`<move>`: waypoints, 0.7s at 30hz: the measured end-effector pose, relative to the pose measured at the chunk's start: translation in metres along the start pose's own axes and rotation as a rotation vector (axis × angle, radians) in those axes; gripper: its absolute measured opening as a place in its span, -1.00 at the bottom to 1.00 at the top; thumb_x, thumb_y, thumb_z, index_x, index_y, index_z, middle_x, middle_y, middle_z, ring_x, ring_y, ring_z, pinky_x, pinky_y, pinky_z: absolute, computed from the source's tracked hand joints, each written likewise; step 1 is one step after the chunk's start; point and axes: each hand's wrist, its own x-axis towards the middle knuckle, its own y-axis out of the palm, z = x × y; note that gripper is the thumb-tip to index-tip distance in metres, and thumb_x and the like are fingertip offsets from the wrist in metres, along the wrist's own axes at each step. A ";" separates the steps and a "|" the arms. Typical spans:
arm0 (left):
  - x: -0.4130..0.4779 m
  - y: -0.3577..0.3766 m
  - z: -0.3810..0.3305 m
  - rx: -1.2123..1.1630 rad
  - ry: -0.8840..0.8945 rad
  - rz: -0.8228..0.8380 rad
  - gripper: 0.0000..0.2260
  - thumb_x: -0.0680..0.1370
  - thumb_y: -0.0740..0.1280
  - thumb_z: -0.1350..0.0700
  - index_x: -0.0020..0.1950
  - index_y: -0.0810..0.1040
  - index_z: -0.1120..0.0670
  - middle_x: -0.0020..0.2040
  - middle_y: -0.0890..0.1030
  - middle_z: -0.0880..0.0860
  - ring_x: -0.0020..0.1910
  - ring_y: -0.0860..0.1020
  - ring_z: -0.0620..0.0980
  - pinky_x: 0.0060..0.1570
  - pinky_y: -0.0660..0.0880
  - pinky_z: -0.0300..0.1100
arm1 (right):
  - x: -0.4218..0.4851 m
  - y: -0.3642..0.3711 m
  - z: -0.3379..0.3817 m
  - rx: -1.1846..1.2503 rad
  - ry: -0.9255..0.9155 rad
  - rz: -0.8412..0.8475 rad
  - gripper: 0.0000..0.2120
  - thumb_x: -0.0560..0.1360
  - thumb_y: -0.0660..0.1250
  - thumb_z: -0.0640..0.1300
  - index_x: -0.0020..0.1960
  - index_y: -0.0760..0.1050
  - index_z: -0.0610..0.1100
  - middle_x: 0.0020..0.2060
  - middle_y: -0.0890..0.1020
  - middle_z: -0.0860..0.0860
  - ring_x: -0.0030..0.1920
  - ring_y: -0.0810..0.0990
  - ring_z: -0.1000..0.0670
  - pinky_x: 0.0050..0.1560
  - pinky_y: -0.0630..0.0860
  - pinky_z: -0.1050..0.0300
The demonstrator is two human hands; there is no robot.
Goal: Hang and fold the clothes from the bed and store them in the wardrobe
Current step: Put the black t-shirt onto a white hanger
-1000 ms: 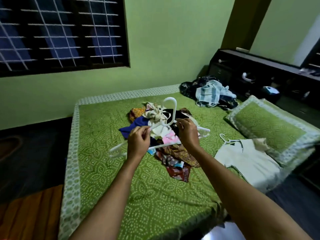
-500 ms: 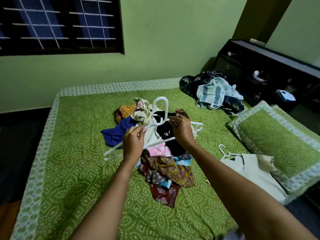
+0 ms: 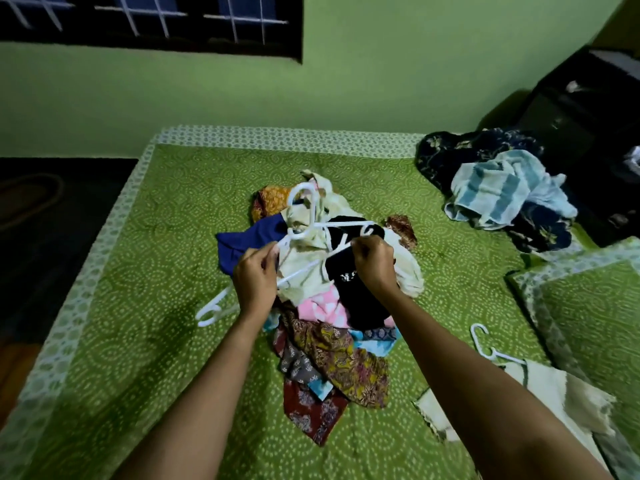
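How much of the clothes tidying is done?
Only a little. One cream top already lies on a hanger on the bed. The left hand and right hand grip white hangers over the middle pile. That pile and the far heap are left to sort; the wardrobe is not in view.

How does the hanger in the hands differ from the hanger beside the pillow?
The held hanger is bare; the pillow-side hanger has a cream garment on it. The left hand and right hand grip the held hanger above the clothes pile; the pillow-side hanger lies on the bed. Both are white.
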 end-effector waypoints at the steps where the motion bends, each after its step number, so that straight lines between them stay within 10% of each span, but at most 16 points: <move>1: 0.003 0.003 0.003 0.016 -0.019 -0.018 -0.78 0.58 0.28 0.16 0.14 0.61 0.21 -0.11 0.62 0.22 -0.15 0.55 0.17 -0.21 0.34 -0.12 | 0.007 0.004 -0.010 -0.009 0.011 0.018 -0.80 0.52 0.24 -0.34 -0.23 0.50 -0.41 -0.30 0.54 -0.24 -0.32 0.47 -0.17 -0.32 0.30 0.06; 12: 0.013 0.051 0.014 0.140 -0.192 -0.222 -0.78 0.58 0.28 0.20 0.16 0.59 0.24 -0.14 0.57 0.21 -0.22 0.46 0.03 -0.24 0.28 -0.25 | 0.094 0.072 -0.106 -0.137 -0.054 0.466 -0.84 0.48 0.23 -0.32 -0.25 0.51 -0.31 -0.18 0.60 -0.27 -0.15 0.58 -0.26 -0.23 0.37 0.10; 21: 0.008 0.062 0.036 0.164 -0.244 -0.233 -0.78 0.58 0.27 0.17 0.15 0.60 0.25 -0.10 0.61 0.21 -0.15 0.55 0.13 -0.18 0.40 -0.14 | 0.120 0.094 -0.119 -0.391 -0.230 0.773 -0.61 0.53 0.24 -0.23 0.32 0.35 -0.32 0.30 0.37 -0.24 0.30 0.37 -0.25 0.22 0.41 -0.07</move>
